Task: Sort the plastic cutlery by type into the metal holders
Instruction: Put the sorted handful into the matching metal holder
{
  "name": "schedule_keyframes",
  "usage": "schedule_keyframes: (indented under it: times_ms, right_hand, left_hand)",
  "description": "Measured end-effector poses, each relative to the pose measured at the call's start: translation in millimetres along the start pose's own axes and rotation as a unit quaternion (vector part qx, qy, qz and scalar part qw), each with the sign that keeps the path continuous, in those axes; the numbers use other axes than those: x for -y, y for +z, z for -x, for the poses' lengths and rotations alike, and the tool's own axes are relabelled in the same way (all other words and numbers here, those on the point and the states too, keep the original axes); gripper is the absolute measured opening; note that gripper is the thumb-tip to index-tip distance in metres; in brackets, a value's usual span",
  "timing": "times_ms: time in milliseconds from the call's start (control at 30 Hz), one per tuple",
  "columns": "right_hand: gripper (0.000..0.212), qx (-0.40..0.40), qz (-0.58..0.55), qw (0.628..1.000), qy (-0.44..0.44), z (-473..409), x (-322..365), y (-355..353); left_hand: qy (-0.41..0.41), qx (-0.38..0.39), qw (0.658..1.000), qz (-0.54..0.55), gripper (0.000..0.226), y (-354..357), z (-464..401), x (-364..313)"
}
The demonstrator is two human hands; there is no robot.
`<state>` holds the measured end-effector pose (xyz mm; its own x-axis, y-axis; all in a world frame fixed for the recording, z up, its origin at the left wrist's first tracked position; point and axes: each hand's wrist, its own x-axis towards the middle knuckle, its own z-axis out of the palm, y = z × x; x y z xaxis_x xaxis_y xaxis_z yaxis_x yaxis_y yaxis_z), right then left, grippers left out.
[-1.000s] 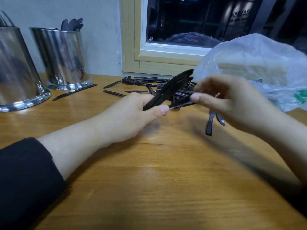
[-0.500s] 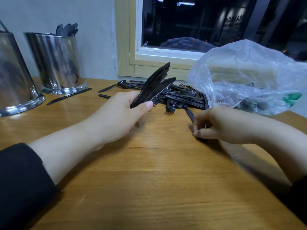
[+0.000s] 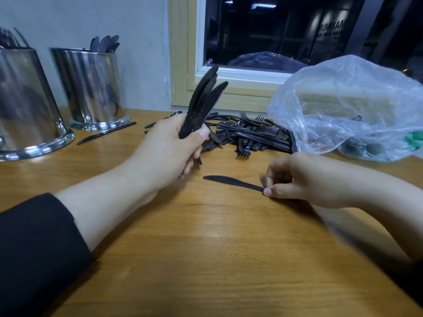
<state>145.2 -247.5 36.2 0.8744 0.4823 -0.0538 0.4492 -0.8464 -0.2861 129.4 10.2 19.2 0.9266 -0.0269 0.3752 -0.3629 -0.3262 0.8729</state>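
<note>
Your left hand point(image 3: 169, 147) grips a bundle of knives point(image 3: 202, 104); your right hand point(image 3: 304, 179) pinches one knife point(image 3: 231, 181) on the desk point(image 3: 206, 248) — holders point(image 3: 91, 88) partly filled, mixed pile point(image 3: 249, 133) remains unsorted.

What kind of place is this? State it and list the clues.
Probably a cafe or takeaway counter: metal holders stocked with cutlery, a heap of plastic forks on a wooden table, a night window.

Black long sleeve point(image 3: 34, 248) pushed up, bare hands
</note>
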Motion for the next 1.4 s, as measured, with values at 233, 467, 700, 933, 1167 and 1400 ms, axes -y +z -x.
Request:
schedule_keyframes:
  times_ms: [233,467,700,933,1167,1400]
  right_hand:
    - [0.02,-0.059,0.081,0.994,0.042,2,17,5]
    - [0.018,-0.26,-0.105,0.959,-0.032,-5,29,21]
    - [0.015,-0.307,-0.036,0.941,-0.134,-17,40,38]
    - [0.022,-0.321,-0.026,0.943,-0.085,-32,11,25]
    - [0.036,-0.297,0.041,0.95,0.087,-50,-44,-2]
    - [0.047,-0.232,0.056,0.937,0.254,-51,-109,-12]
  left_hand:
    - [-0.084,-0.016,0.989,0.124,0.03,2,1,1]
    - [-0.146,-0.028,0.966,0.212,0.043,18,4,1]
    - [-0.125,-0.018,0.958,0.258,0.024,47,0,-3]
    - [-0.103,-0.067,0.977,0.173,0.032,54,-6,-6]
    - [-0.088,-0.072,0.982,0.151,0.042,46,-9,-2]
    - [-0.086,-0.031,0.984,0.15,0.041,47,-6,-4]
